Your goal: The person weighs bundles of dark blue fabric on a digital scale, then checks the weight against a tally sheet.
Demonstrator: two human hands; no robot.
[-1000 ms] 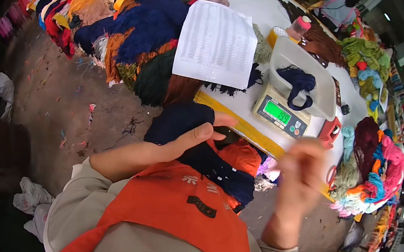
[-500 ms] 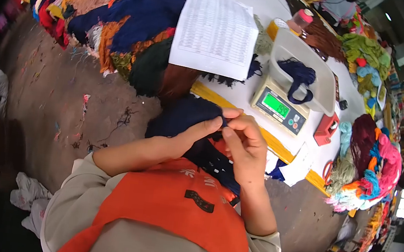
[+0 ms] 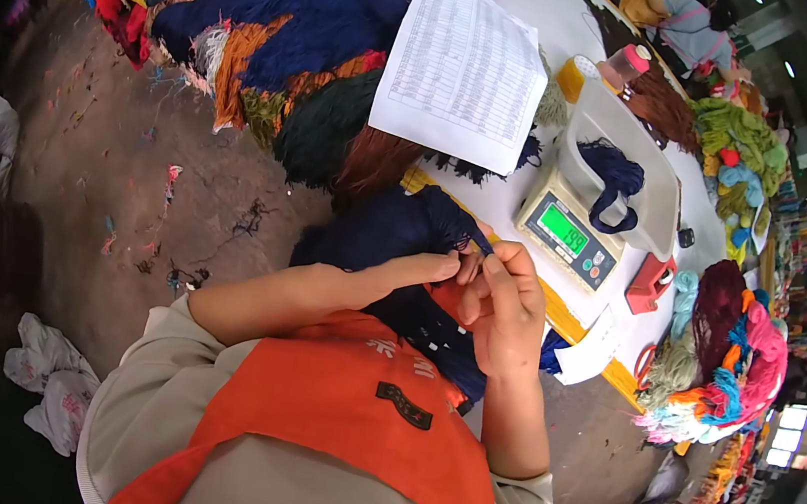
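A thick bundle of navy yarn [image 3: 366, 227] hangs in front of my orange apron, with my left hand [image 3: 426, 270] closed on its right end. My right hand [image 3: 510, 290] pinches a few navy strands between thumb and fingertips, pulled slightly out from the bundle. Beyond my hands stands a digital scale [image 3: 571, 237] with a lit green display. On it a pale plastic tray [image 3: 666, 204] carries a small coil of navy yarn [image 3: 614, 177].
A printed sheet [image 3: 466, 73] lies over heaped skeins [image 3: 320, 30] at the left of the white table. Right of the scale are a red object [image 3: 649, 284] and a multicoloured yarn pile [image 3: 725, 342]. A person [image 3: 688, 30] is at the far end.
My right hand has drawn the pinched strands a little away from the bundle, so they now show between the hands. The whole view has shifted slightly; the scale and tray look unchanged.
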